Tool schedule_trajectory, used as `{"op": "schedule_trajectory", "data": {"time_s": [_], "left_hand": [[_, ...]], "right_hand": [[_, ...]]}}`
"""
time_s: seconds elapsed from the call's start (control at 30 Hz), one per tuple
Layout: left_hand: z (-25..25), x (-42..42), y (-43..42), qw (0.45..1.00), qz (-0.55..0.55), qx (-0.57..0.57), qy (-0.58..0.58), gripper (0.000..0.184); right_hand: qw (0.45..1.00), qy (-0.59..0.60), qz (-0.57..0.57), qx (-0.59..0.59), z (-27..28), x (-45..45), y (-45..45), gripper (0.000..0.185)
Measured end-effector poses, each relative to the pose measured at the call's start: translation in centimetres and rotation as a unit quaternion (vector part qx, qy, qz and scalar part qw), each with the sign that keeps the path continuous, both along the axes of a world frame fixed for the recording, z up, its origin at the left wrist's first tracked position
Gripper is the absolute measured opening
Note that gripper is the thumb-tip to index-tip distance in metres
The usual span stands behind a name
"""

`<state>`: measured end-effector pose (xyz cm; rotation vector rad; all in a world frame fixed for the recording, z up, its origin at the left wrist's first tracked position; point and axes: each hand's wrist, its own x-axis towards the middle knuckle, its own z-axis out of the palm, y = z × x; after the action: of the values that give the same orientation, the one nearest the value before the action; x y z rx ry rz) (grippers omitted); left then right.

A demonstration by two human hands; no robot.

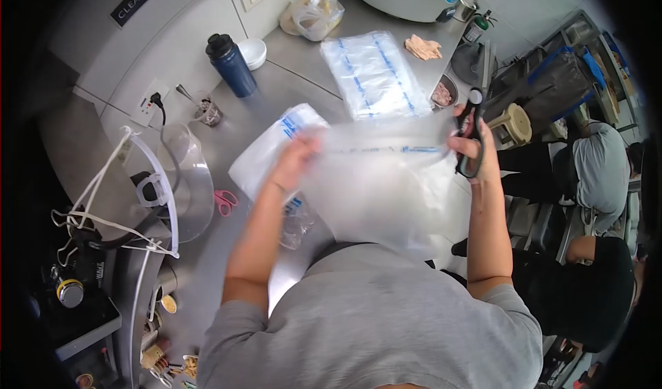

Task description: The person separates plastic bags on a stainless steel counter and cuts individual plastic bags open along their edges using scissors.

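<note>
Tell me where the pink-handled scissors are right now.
In the head view, the pink-handled scissors lie left of centre on the metal counter, between the clear face shield and the person's left forearm.

Between the fingers (460, 144), translucent plastic film (376, 199) (matt, partly blurred); beyond them, a glossy plastic pack (376, 72); beneath, a smooth, softly shining metal surface (286, 94).

A passage is left across the surface (293, 89) between the bottle (235, 70) and the stacked bags (376, 75); the near side is blocked by the plastic sheet (379, 192), the left by the face shield (192, 189).
</note>
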<state>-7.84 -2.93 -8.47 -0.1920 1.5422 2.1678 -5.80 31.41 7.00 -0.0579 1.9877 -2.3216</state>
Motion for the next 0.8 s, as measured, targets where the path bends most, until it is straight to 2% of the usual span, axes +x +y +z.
{"op": "schedule_trajectory", "data": {"time_s": [0.03,0.07,0.1,0.13,0.17,0.2,0.23,0.27,0.33,0.4,0.47,0.57,0.67,0.8], "left_hand": [[1.5,-1.4,-2.3,0.993,0.07,-0.086,0.035,0.04],[-1.5,-4.3,-5.4,0.966,0.125,-0.171,0.15,0.046],[-1.3,-6.4,-7.6,0.938,0.124,-0.265,0.187,0.048],[-0.9,-7.4,-8.9,0.9,0.121,-0.357,0.22,0.05],[-0.1,-7.3,-8.6,0.794,0.158,-0.52,0.273,0.051],[1.3,-7.2,-7.7,0.653,0.187,-0.663,0.315,0.052],[2.2,-7.3,-6.7,0.482,0.205,-0.778,0.347,0.053],[2.4,-7.1,-5.7,0.512,0.223,-0.741,0.373,0.055],[1.8,-5.1,-3.2,0.569,0.251,-0.658,0.424,0.06],[0.3,-0.3,0.1,0.638,0.176,-0.625,0.414,0.056],[-2.7,3.7,2.0,0.688,0.141,-0.623,0.345,0.055],[-5.4,6.2,2.6,0.716,0.093,-0.623,0.301,0.048],[-6.2,6.0,1.6,0.72,0.081,-0.58,0.372,0.032],[-6.7,3.9,0.0,0.757,0.01,-0.511,0.407,0.02]], "right_hand": [[1.0,-0.018,0.005,-0.02,-1.8,-0.5,0.0,0.049],[0.999,-0.043,-0.011,0.0,-3.7,-0.8,-0.4,0.047],[0.995,-0.086,-0.019,-0.051,-6.2,-0.8,-1.5,0.046],[0.993,-0.115,-0.031,-0.025,-8.8,-0.9,-2.8,0.046],[0.985,-0.161,-0.037,-0.042,-10.7,-0.7,-4.6,0.048],[0.978,-0.197,-0.05,-0.054,-13.2,-0.4,-6.0,0.049],[0.977,-0.202,-0.05,-0.045,-15.5,-0.1,-7.1,0.048],[0.973,-0.227,-0.04,-0.013,-17.4,0.3,-7.7,0.05],[0.967,-0.25,-0.034,-0.018,-17.7,1.9,-8.9,0.052],[0.966,-0.257,-0.038,0.014,-17.6,3.2,-8.8,0.05],[0.962,-0.267,-0.047,0.038,-17.6,3.9,-8.0,0.049],[0.952,-0.296,-0.056,0.061,-17.6,5.2,-5.6,0.051],[0.948,-0.308,-0.051,0.066,-17.5,6.2,-4.4,0.048],[0.955,-0.287,-0.029,0.068,-16.9,6.3,-4.6,0.049]]}}
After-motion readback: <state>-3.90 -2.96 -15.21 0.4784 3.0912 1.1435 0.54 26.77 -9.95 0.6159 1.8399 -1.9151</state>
